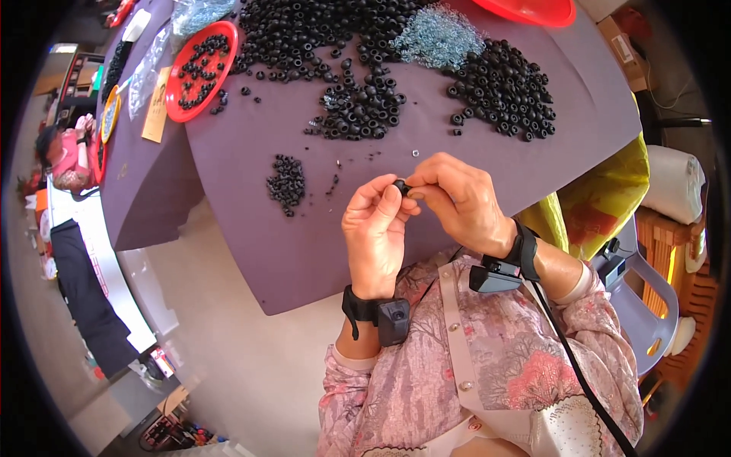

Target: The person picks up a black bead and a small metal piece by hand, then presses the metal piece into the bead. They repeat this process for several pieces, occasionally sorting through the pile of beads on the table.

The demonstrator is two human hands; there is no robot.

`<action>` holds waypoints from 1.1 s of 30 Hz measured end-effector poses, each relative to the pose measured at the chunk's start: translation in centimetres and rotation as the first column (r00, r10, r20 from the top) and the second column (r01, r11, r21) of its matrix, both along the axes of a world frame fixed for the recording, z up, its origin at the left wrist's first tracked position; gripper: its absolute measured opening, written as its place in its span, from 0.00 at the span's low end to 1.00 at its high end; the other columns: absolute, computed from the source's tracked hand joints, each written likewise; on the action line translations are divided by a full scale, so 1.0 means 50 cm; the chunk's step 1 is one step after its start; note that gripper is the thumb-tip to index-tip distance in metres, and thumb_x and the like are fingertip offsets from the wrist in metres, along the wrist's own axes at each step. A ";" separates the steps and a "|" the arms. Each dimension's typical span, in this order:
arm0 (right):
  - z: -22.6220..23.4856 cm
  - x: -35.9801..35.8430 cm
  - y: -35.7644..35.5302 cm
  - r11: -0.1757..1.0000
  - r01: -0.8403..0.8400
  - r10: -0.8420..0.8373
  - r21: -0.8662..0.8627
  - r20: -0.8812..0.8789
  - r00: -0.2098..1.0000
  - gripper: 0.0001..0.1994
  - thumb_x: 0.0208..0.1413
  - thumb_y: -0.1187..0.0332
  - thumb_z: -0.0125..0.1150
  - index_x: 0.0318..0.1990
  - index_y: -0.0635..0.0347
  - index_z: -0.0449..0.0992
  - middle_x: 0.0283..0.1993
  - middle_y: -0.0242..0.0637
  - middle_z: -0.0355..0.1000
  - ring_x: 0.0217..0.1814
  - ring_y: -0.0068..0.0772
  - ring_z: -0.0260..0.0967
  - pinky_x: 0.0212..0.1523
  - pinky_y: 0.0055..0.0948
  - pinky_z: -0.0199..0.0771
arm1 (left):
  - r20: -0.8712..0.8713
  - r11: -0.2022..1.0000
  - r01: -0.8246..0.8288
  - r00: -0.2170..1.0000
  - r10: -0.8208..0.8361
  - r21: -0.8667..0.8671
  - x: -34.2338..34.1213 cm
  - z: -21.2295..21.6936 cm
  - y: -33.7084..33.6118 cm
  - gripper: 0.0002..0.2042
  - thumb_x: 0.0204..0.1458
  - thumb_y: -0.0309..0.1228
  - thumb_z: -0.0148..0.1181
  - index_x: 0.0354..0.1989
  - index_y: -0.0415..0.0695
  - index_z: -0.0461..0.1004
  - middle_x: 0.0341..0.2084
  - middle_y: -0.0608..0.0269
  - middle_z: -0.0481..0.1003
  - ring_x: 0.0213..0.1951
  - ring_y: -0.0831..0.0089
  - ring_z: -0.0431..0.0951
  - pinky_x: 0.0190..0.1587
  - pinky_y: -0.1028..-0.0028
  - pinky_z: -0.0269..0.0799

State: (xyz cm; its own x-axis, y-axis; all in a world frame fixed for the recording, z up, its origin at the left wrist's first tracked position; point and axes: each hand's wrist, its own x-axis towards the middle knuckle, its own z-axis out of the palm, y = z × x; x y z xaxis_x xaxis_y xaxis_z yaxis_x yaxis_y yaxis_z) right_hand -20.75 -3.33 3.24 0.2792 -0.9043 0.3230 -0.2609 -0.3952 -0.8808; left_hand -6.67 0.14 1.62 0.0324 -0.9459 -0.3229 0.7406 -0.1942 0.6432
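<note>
Table: you sit at the near edge of a purple-covered table (251, 228), which runs away from you to the far side.
Far heaps: black rubber rings (502, 87) lie in big piles far right and far centre, with a patch of pale blue-grey washers (438, 34) between them.
Red tray: a red tray (183, 95) with a few rings sits far left, well apart from your hands.
Small pile: a little cluster of rings (287, 183) lies left of your hands, nearest your left one.
Left hand: your left hand (375, 232) is raised, thumb and fingertips closed on the small black ring (401, 185).
Right hand: your right hand (461, 199) meets it from the right, fingertips pinched on the same ring.
Ring: it sits between both sets of fingertips, above the near table edge; its axis cannot be told.
In the way: nothing lies between the hands.
</note>
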 end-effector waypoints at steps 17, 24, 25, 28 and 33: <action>0.002 0.002 -0.008 0.998 -0.002 0.004 0.057 -0.039 0.999 0.05 0.46 0.83 0.57 0.32 0.67 0.72 0.30 0.39 0.71 0.30 0.33 0.71 0.31 0.26 0.71 | 0.034 1.000 -0.002 0.999 0.003 -0.026 0.008 -0.005 -0.005 0.07 0.54 0.23 0.55 0.41 0.38 0.73 0.28 0.61 0.76 0.29 0.73 0.77 0.35 0.74 0.75; 0.000 -0.016 -0.027 0.960 -0.179 0.163 0.216 0.089 0.983 0.07 0.49 0.80 0.57 0.37 0.66 0.73 0.37 0.39 0.70 0.36 0.28 0.69 0.36 0.24 0.70 | -0.020 1.000 0.020 1.000 -0.020 0.000 0.010 -0.004 -0.006 0.09 0.54 0.23 0.56 0.43 0.39 0.71 0.29 0.62 0.75 0.28 0.74 0.76 0.33 0.73 0.74; 0.003 -0.018 -0.033 0.939 -0.234 0.201 0.251 0.148 0.968 0.08 0.51 0.79 0.57 0.40 0.66 0.73 0.40 0.39 0.69 0.39 0.27 0.68 0.38 0.24 0.69 | -0.078 1.000 0.021 0.997 -0.021 0.002 0.009 -0.002 -0.007 0.10 0.54 0.23 0.56 0.44 0.39 0.69 0.29 0.62 0.75 0.28 0.74 0.76 0.33 0.73 0.74; -0.020 -0.029 -0.047 0.872 -0.439 0.378 0.215 0.274 0.884 0.12 0.54 0.74 0.56 0.46 0.65 0.73 0.46 0.38 0.67 0.45 0.26 0.66 0.44 0.25 0.68 | -0.125 0.996 0.086 0.989 -0.083 0.024 0.013 0.001 -0.010 0.11 0.53 0.23 0.57 0.44 0.41 0.66 0.29 0.61 0.74 0.27 0.74 0.76 0.31 0.73 0.73; -0.015 -0.044 -0.063 0.719 -0.586 0.393 0.375 0.475 0.787 0.12 0.56 0.71 0.56 0.46 0.64 0.74 0.47 0.37 0.68 0.47 0.27 0.66 0.47 0.27 0.67 | -0.061 0.994 0.110 0.992 -0.109 0.005 0.013 0.014 -0.011 0.10 0.52 0.22 0.58 0.41 0.42 0.66 0.28 0.60 0.75 0.26 0.73 0.76 0.31 0.72 0.74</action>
State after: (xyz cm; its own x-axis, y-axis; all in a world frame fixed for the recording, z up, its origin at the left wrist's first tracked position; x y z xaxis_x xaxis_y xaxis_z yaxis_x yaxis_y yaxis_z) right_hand -22.95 -6.48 2.49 0.6867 -0.7252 0.0507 0.1970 0.1184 -0.9732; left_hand -6.03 -0.41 2.30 -0.0911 -0.9398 -0.3293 0.7518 -0.2818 0.5961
